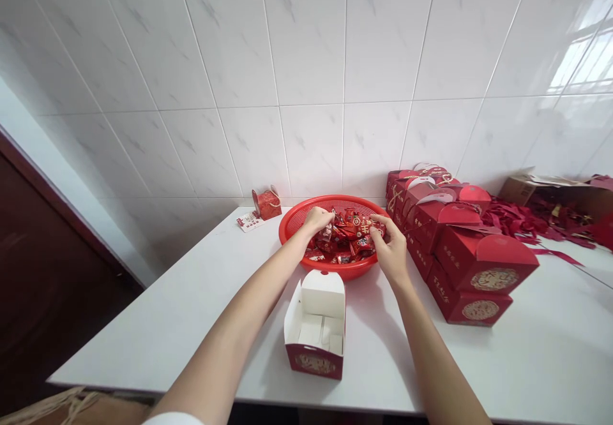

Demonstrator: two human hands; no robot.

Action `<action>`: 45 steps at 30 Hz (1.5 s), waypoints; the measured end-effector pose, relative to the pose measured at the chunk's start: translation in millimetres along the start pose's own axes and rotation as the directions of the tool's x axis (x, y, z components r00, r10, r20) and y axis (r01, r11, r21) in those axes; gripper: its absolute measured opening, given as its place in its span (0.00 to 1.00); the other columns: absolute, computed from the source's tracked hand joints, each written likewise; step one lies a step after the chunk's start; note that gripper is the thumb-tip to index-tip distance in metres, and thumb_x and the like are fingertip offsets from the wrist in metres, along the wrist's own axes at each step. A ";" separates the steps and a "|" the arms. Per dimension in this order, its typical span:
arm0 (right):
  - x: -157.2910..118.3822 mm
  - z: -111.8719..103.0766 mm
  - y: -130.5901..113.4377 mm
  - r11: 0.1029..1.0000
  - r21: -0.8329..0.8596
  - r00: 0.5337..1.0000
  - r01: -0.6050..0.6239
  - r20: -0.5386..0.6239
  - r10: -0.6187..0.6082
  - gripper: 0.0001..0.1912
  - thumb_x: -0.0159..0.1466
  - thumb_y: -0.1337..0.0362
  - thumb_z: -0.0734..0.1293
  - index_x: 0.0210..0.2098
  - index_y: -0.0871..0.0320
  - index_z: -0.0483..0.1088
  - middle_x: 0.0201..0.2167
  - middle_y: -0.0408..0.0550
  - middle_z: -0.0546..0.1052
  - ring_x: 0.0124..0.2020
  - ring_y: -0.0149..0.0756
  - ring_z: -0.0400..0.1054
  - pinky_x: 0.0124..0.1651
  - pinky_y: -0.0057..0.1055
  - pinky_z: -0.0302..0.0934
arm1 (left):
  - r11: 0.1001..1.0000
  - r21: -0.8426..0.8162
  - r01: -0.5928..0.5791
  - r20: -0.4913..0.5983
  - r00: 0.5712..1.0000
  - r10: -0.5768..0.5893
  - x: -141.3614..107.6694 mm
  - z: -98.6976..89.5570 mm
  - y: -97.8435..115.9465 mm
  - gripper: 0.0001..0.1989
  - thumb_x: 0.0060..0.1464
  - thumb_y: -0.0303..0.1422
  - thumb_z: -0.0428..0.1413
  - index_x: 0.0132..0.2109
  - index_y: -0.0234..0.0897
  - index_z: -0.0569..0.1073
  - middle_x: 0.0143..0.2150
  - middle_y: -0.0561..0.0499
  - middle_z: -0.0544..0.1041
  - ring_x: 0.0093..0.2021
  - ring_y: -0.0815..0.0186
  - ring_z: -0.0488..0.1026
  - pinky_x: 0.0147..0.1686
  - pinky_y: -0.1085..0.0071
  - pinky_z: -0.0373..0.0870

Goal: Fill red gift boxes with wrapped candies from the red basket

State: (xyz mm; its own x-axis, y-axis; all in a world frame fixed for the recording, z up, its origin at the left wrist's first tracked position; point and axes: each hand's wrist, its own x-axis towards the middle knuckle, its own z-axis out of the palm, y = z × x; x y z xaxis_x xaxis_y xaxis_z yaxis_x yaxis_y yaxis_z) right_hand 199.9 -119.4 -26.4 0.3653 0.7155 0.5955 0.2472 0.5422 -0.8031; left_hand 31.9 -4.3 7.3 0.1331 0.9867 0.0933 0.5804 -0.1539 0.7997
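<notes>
A red plastic basket stands on the table against the tiled wall, holding several small shiny red wrapped packets. My left hand reaches over its left rim with the fingers pinched together among the packets; what they grip is hidden. At the right side of the basket, my right hand has its thumb and fingers closed on a red packet with gold print. Between my forearms, in front of the basket, sits an open red box with a white inside and its flaps up.
Closed red gift boxes are stacked to the right of the basket. Beyond them lie dark red ribbons and a cardboard carton. A small red container and a printed card are at the back left of the white table.
</notes>
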 end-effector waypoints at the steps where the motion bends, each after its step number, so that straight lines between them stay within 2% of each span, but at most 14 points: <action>1: -0.2 0.1 0.0 1.000 0.002 1.000 -0.006 0.006 0.006 0.16 0.62 0.57 0.64 0.46 0.57 0.75 0.43 0.52 0.80 0.27 0.35 0.70 0.34 0.35 0.67 | 1.000 -0.009 -0.008 -0.017 1.000 0.008 0.4 -0.1 -0.1 0.14 0.44 0.29 0.53 0.18 0.39 0.56 0.15 0.57 0.56 0.17 0.72 0.55 0.20 0.72 0.48; 6: -1.1 0.1 2.8 1.000 -0.004 1.000 -0.016 0.026 0.016 0.16 0.63 0.57 0.65 0.47 0.57 0.75 0.41 0.50 0.80 0.26 0.35 0.70 0.34 0.36 0.67 | 0.998 -0.031 -0.055 -0.093 0.994 0.052 5.2 0.9 -5.2 0.12 0.43 0.26 0.53 0.19 0.39 0.58 0.17 0.57 0.58 0.21 0.70 0.60 0.22 0.73 0.53; 9: -1.6 0.0 4.1 1.000 -0.014 0.999 -0.017 0.029 0.017 0.16 0.64 0.56 0.65 0.47 0.57 0.75 0.41 0.51 0.80 0.27 0.36 0.70 0.33 0.35 0.67 | 0.997 -0.033 -0.071 -0.097 0.993 0.068 8.9 2.4 -9.5 0.06 0.42 0.24 0.53 0.22 0.38 0.66 0.20 0.55 0.68 0.25 0.66 0.67 0.25 0.73 0.60; 12: -2.2 0.2 4.2 0.999 -0.040 1.000 0.001 0.026 0.000 0.16 0.63 0.55 0.65 0.46 0.57 0.75 0.41 0.51 0.80 0.28 0.37 0.70 0.33 0.35 0.67 | 0.995 -0.047 -0.092 -0.114 0.990 0.086 12.2 3.8 -11.8 0.10 0.41 0.22 0.53 0.31 0.37 0.75 0.32 0.50 0.79 0.33 0.64 0.74 0.33 0.72 0.68; 15: -3.2 0.7 3.8 0.999 -0.049 0.999 -0.003 0.039 0.005 0.16 0.64 0.55 0.65 0.47 0.56 0.74 0.41 0.51 0.80 0.29 0.37 0.69 0.33 0.35 0.67 | 0.991 -0.059 -0.121 -0.131 0.985 0.113 15.1 5.2 -14.0 0.15 0.42 0.20 0.53 0.36 0.37 0.78 0.42 0.47 0.82 0.41 0.62 0.77 0.41 0.71 0.72; 22: -3.7 0.0 1.3 0.994 -0.105 0.999 0.037 0.041 -0.033 0.18 0.64 0.55 0.64 0.49 0.56 0.74 0.46 0.53 0.79 0.34 0.39 0.71 0.38 0.37 0.68 | 0.983 -0.094 -0.156 -0.117 0.983 0.145 14.2 5.1 -19.6 0.10 0.43 0.20 0.57 0.33 0.36 0.77 0.39 0.47 0.82 0.41 0.60 0.77 0.45 0.67 0.73; 26: -3.2 -0.4 5.9 0.993 -0.100 0.998 0.066 0.025 -0.063 0.22 0.64 0.59 0.64 0.57 0.56 0.69 0.53 0.55 0.76 0.49 0.44 0.72 0.51 0.42 0.67 | 0.960 -0.175 -0.217 -0.018 0.976 0.217 1.5 1.3 -3.5 0.04 0.50 0.28 0.59 0.36 0.35 0.78 0.40 0.46 0.82 0.43 0.61 0.77 0.47 0.67 0.72; 28: -2.8 0.1 10.0 0.997 -0.070 0.999 0.044 0.014 -0.043 0.26 0.64 0.59 0.64 0.60 0.56 0.66 0.55 0.56 0.74 0.52 0.45 0.71 0.53 0.44 0.66 | 0.937 -0.249 -0.247 0.112 0.953 0.281 -7.0 0.4 9.1 0.10 0.56 0.36 0.57 0.39 0.34 0.79 0.42 0.46 0.82 0.43 0.62 0.77 0.47 0.68 0.73; 30: -2.1 0.9 13.9 0.998 -0.055 1.000 0.023 -0.001 -0.023 0.27 0.63 0.59 0.65 0.61 0.56 0.65 0.55 0.57 0.75 0.52 0.46 0.72 0.53 0.45 0.67 | 0.920 -0.310 -0.241 0.268 0.906 0.328 -14.6 0.8 20.0 0.15 0.56 0.42 0.59 0.41 0.33 0.80 0.41 0.46 0.82 0.41 0.62 0.78 0.44 0.67 0.74; 32: -1.3 1.4 16.6 0.999 -0.043 1.000 0.007 -0.013 -0.008 0.26 0.62 0.58 0.65 0.59 0.57 0.66 0.52 0.57 0.76 0.49 0.45 0.73 0.53 0.46 0.67 | 0.909 -0.349 -0.226 0.404 0.839 0.364 -19.4 2.3 26.5 0.18 0.50 0.44 0.64 0.40 0.32 0.81 0.38 0.47 0.82 0.39 0.61 0.79 0.42 0.67 0.75; 35: 0.5 0.7 17.9 1.000 -0.019 0.999 -0.022 -0.032 0.021 0.25 0.61 0.57 0.68 0.56 0.58 0.68 0.47 0.55 0.79 0.45 0.45 0.75 0.50 0.45 0.69 | 0.890 -0.410 -0.200 0.522 0.748 0.409 -20.1 5.3 27.3 0.21 0.41 0.43 0.71 0.38 0.32 0.82 0.37 0.48 0.82 0.40 0.60 0.79 0.44 0.67 0.74; 37: 2.2 -1.1 17.4 0.998 0.020 0.996 -0.067 -0.050 0.068 0.25 0.60 0.55 0.69 0.54 0.58 0.70 0.42 0.54 0.80 0.40 0.45 0.76 0.46 0.44 0.70 | 0.882 -0.435 -0.178 0.544 0.729 0.416 -17.9 6.8 24.7 0.22 0.39 0.44 0.71 0.37 0.31 0.81 0.37 0.48 0.83 0.40 0.59 0.78 0.44 0.66 0.73; 40: 5.7 -5.8 15.2 0.972 0.166 0.980 -0.165 -0.079 0.180 0.24 0.58 0.54 0.71 0.51 0.58 0.72 0.33 0.50 0.80 0.34 0.43 0.76 0.40 0.42 0.72 | 0.879 -0.425 -0.217 0.493 0.759 0.425 -14.7 7.4 21.0 0.23 0.40 0.46 0.71 0.37 0.30 0.81 0.37 0.47 0.83 0.39 0.59 0.78 0.43 0.67 0.73; 45: 11.7 -14.6 11.0 0.853 0.451 0.951 -0.262 -0.029 0.308 0.22 0.54 0.56 0.74 0.47 0.54 0.72 0.42 0.49 0.81 0.33 0.36 0.75 0.35 0.35 0.71 | 0.844 -0.467 -0.263 0.406 0.785 0.469 -14.2 5.8 19.7 0.25 0.45 0.49 0.68 0.39 0.29 0.80 0.36 0.47 0.82 0.36 0.62 0.77 0.40 0.67 0.72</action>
State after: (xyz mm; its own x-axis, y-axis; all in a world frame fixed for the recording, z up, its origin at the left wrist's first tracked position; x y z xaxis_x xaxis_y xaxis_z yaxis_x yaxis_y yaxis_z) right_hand 220.1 -111.5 -28.6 0.4496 0.8344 0.3186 -0.2894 0.4736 -0.8318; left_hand 46.2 -21.6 18.3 0.7025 0.6808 0.2076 0.0798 -0.3652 0.9275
